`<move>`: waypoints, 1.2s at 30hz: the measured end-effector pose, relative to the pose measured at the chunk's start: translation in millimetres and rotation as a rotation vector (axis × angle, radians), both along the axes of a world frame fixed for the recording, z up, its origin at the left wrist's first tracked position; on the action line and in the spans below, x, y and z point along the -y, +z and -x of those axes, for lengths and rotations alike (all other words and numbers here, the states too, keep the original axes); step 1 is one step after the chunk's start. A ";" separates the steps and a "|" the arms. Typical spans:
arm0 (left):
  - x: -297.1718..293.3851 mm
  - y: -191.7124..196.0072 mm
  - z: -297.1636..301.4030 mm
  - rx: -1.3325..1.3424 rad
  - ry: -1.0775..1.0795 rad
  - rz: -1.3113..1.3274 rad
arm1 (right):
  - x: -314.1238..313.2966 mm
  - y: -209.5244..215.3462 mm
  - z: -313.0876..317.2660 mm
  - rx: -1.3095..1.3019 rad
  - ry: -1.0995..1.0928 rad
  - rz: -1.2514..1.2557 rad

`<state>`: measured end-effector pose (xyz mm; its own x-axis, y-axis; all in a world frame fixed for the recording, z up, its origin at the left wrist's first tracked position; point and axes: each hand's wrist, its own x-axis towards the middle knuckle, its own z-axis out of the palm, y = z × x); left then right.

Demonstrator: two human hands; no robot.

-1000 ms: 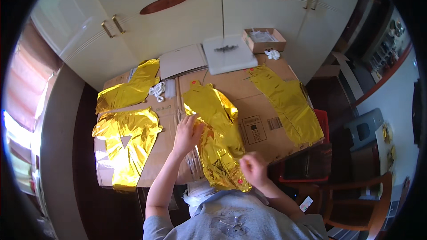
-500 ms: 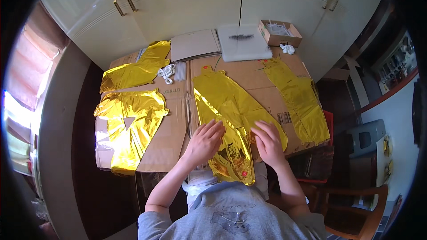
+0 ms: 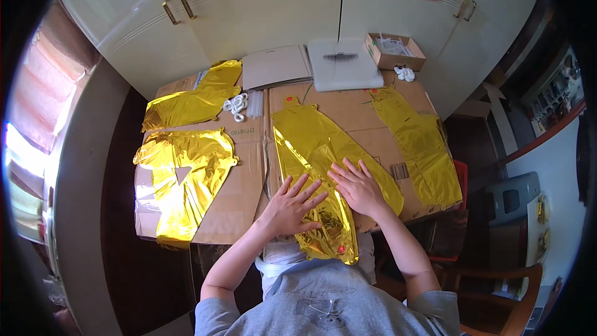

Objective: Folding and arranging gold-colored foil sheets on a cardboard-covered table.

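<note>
Gold foil sheet (image 3: 357,152) lies on the cardboard-topped bench (image 3: 245,180), long axis roughly 12 to 6, near end lapping past the 6 o'clock edge toward your shirt (image 3: 298,317). Your left hand (image 3: 289,207) is palm-down on its lower left, right hand (image 3: 360,191) palm-down on its right half. Each grip is wide open, fingers spread, pinching nothing. Similar foils at 9 (image 3: 189,190), 10 (image 3: 177,106) and 3 o'clock (image 3: 423,146).

Risks, my read: thin film probably creases or tears if your palms push unevenly; overhanging end could snag your shirt and drag the sheet.

Markings: no brand I can make out. Green print (image 3: 243,131) on cardboard, 11 o'clock from your left hand. Barcode-like block (image 3: 398,172), 2 o'clock from your right. Red dot (image 3: 289,99) at each foil end. Shirt lettering, partly lost in folds.
</note>
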<state>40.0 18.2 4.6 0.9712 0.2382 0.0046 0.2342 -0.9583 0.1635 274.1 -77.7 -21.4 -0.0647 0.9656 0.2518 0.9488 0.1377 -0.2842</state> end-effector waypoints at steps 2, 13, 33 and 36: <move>-0.6 2.3 2.1 -0.007 -0.005 -0.021 | 0.1 1.6 0.7 -0.002 0.004 0.006; -6.7 4.5 16.9 -0.014 -0.011 -0.045 | 0.9 1.7 0.6 0.002 0.004 -0.007; -54.4 0.4 14.3 0.072 0.161 0.006 | 10.7 5.8 36.5 -0.106 0.348 0.014; -78.3 -9.8 12.6 0.091 0.200 -0.088 | 10.7 5.5 36.5 -0.111 0.350 -0.001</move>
